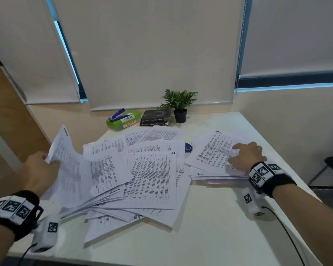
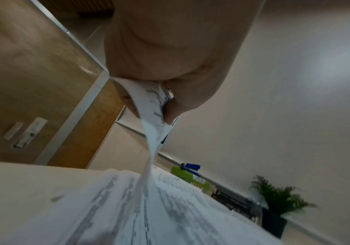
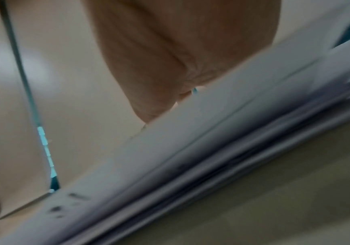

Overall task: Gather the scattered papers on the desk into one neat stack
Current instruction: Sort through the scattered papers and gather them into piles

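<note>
Left hand [image 1: 39,169] pinching lifted sheet [image 1: 65,158], right hand [image 1: 245,158] flat — atop papers [image 1: 213,152]

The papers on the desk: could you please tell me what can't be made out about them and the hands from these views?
- Printed text on the papers: head view, too small; both wrist views, blurred.
- Right hand fingertips: right wrist view, hidden behind the small pile's edge.
- Blue disc: head view, mostly covered by sheets.
- Left hand fingers: head view, hidden behind the lifted sheets.
</note>
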### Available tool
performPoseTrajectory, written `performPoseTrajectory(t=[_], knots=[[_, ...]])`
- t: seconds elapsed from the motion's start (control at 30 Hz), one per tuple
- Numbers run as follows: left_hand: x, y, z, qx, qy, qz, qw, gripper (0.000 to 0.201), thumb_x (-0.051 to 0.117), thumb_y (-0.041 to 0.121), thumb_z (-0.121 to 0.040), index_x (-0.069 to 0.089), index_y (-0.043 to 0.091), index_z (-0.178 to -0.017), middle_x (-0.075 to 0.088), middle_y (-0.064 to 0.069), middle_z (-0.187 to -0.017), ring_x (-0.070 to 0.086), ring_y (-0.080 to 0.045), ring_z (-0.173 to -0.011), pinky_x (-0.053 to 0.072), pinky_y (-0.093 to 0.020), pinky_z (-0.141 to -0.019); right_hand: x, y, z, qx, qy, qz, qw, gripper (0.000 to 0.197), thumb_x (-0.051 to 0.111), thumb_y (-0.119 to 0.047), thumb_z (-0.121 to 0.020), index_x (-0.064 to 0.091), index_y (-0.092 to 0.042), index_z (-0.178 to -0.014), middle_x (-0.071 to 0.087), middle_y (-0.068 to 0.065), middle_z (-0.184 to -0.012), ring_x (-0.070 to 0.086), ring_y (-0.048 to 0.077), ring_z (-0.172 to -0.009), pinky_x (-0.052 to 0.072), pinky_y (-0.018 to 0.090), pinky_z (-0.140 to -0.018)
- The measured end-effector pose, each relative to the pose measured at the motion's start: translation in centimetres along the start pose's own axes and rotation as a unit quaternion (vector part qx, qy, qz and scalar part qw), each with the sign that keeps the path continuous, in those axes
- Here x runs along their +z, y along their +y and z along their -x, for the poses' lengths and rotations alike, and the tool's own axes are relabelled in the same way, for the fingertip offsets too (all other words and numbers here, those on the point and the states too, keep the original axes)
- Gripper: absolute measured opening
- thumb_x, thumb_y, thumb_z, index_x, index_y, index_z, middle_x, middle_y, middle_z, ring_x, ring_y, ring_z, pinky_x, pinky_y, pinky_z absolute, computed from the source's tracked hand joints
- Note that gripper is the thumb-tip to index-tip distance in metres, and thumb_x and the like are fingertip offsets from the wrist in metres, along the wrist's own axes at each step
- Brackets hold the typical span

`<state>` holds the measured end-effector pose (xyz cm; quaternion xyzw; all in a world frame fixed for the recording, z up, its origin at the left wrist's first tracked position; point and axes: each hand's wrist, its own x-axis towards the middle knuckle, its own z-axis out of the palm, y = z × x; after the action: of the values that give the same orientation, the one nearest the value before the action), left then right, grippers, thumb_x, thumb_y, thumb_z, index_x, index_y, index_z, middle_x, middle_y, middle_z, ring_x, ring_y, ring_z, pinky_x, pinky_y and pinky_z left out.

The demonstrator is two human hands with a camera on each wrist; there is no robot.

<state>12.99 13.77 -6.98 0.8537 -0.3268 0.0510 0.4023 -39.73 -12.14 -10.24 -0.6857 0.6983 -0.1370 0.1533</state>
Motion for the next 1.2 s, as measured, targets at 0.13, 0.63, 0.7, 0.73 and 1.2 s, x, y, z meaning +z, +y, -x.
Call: performPoseTrajectory(t=[0.13, 0.63, 0.7, 0.73, 1.2], knots=[[-0.2, 3.4, 0.8, 0.004, 0.049, 0.137, 0.989, 0.019, 0.071, 0.024, -0.102, 0.062, 0.007, -0.105, 0.068, -0.02, -0.093, 0.066, -0.039, -0.079, 0.052, -0.041, -0.067, 0.7, -3.2, 1.6, -0.107, -0.003, -0.099, 0.989, 0.048, 0.077, -0.039, -0.085, 0.065, -0.03, -0.13, 0.052, 0.013, -0.143, 0.039, 0.034, -0.14, 0.041, 0.048, -0.111], [6.9, 6.9, 6.4, -0.092, -0.333, 0.194, 0.918, 0.09, 0.078, 0.06, -0.088, 0.044, 0.014, -0.158, 0.057, -0.008, -0.151, 0.067, -0.028, -0.123, 0.053, -0.045, -0.106, 8.2, -16.8, 7.9, -0.053, -0.327, -0.525, 0.784, 0.057, 0.077, -0.021, -0.093, 0.051, -0.019, -0.144, 0.073, 0.015, -0.113, 0.069, 0.025, -0.076, 0.057, 0.032, -0.063], [7.3, 6.1, 5.9, -0.066, -0.327, 0.144, 0.932, 0.049, 0.069, 0.047, -0.101, 0.065, 0.012, -0.134, 0.069, -0.015, -0.123, 0.065, -0.025, -0.1, 0.056, -0.043, -0.093, 10.1, -16.6, 7.2, -0.048, -0.296, -0.498, 0.814, 0.062, 0.071, 0.004, -0.09, 0.049, -0.015, -0.145, 0.068, 0.02, -0.117, 0.067, 0.026, -0.078, 0.055, 0.03, -0.06], [7.2, 5.6, 5.5, -0.06, -0.324, 0.134, 0.935, 0.041, 0.068, 0.046, -0.101, 0.07, 0.008, -0.117, 0.067, -0.014, -0.104, 0.062, -0.023, -0.088, 0.056, -0.039, -0.083, 11.0, -16.4, 6.7, -0.053, -0.278, -0.471, 0.836, 0.063, 0.07, 0.008, -0.089, 0.05, -0.015, -0.144, 0.066, 0.022, -0.122, 0.066, 0.027, -0.082, 0.055, 0.031, -0.063], [5.4, -4.6, -0.9, -0.151, -0.267, -0.111, 0.945, 0.071, 0.1, 0.053, -0.061, 0.068, 0.004, -0.101, 0.074, -0.01, -0.089, 0.07, -0.028, -0.085, 0.059, -0.035, -0.076, 13.1, -15.4, 6.5, -0.108, -0.209, -0.411, 0.881, 0.023, 0.064, -0.004, -0.095, 0.078, -0.013, -0.11, 0.072, 0.004, -0.116, 0.064, 0.039, -0.121, 0.05, 0.042, -0.103]])
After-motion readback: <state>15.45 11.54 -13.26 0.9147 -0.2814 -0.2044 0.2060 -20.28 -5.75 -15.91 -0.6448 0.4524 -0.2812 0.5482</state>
